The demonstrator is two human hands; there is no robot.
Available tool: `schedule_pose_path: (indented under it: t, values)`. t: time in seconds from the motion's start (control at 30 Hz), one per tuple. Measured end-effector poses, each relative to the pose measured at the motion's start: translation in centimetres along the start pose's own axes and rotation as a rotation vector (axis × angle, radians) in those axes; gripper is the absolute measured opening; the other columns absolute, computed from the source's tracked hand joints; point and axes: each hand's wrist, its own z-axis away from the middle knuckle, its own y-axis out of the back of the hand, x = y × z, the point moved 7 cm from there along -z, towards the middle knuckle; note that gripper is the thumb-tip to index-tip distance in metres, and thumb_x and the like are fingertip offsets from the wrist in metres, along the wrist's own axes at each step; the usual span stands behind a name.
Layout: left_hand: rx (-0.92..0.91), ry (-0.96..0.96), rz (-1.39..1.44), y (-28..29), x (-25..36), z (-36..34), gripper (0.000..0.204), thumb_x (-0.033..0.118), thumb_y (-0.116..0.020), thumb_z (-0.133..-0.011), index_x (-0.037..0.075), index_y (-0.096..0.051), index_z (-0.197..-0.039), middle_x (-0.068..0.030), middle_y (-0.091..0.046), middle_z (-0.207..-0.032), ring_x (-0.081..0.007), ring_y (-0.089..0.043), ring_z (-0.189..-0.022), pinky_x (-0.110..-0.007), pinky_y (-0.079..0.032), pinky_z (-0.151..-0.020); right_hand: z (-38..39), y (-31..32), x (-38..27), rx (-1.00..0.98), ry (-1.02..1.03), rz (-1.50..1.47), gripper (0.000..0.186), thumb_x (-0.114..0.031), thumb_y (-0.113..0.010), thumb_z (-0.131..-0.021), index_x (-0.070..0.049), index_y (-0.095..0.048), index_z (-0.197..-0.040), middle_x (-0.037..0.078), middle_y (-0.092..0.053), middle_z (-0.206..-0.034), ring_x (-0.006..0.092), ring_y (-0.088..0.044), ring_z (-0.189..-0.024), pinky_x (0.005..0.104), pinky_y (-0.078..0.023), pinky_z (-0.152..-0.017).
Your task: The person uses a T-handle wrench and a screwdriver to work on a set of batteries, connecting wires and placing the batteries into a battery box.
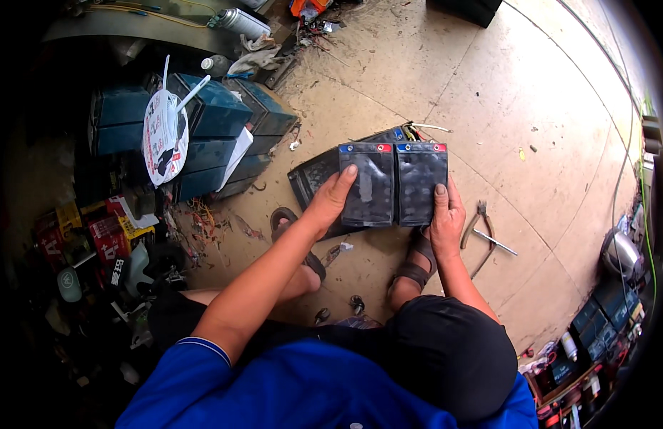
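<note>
Side by side, a black battery [365, 191] and a second black battery [422, 187] are held up between my hands, a thin gap between them. Each has a blue and a red terminal mark along its far edge. My left hand [330, 204] grips the left side of the pair, thumb on the face. On the opposite side, my right hand [448, 218] is closed round the other battery's edge. Partly hidden beneath them, a long black case [310, 179] lies on the floor, with several wires [417, 131] at its far end.
Pliers [483, 214] and a small metal rod [496, 243] lie right of my foot. Stacked dark blue-green batteries [215, 107] stand at left, a white oval plate-like thing [160, 139] on them. More batteries [606, 314] and parts line the right edge. A spray can [244, 23] lies far left.
</note>
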Motion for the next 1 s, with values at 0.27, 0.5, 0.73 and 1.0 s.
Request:
schedule_pose_path:
  t: [0.27,0.5,0.73,1.0]
  values:
    - [0.007,-0.014,-0.008,-0.5,0.9,0.4,0.08,0.07,-0.056,-0.101,0.0,-0.062,-0.139,-0.0112,-0.069,-0.13,-0.0174,-0.064,-0.118,-0.031,-0.048,-0.106,-0.1,-0.1,-0.2,-0.013,-0.026,-0.017,0.059,-0.037,-0.06,-0.109,0.009,-0.056,-0.147,0.017,-0.066,-0.139,0.021,-0.06,-0.126,0.0326,-0.044,-0.111]
    - [-0.002,-0.005,-0.001,-0.7,1.2,0.3,0.079,0.07,-0.056,-0.101,0.001,-0.063,-0.138,-0.0104,-0.07,-0.128,-0.0172,-0.065,-0.116,-0.031,-0.049,-0.105,-0.1,-0.1,-0.3,-0.001,-0.017,-0.016,0.058,-0.036,-0.06,-0.11,0.009,-0.056,-0.147,0.017,-0.066,-0.139,0.021,-0.06,-0.127,0.0327,-0.044,-0.111]
    - [0.031,0.028,-0.016,-0.5,0.6,0.2,0.08,0.072,-0.056,-0.099,0.003,-0.063,-0.139,-0.01,-0.07,-0.131,-0.0185,-0.066,-0.118,-0.033,-0.049,-0.107,0.1,-0.2,-0.8,0.009,-0.029,-0.04,0.058,-0.034,-0.062,-0.109,0.009,-0.055,-0.147,0.017,-0.066,-0.139,0.0212,-0.06,-0.127,0.0325,-0.044,-0.111]
    - [0.025,0.048,-0.012,-0.3,-0.1,0.1,0.081,0.073,-0.053,-0.1,0.004,-0.061,-0.141,-0.0093,-0.068,-0.133,-0.0179,-0.063,-0.121,-0.032,-0.047,-0.109,0.4,0.1,-0.9,0.055,-0.021,0.007,0.062,-0.035,-0.065,-0.108,0.01,-0.053,-0.148,0.021,-0.065,-0.14,0.0237,-0.06,-0.129,0.034,-0.044,-0.112]
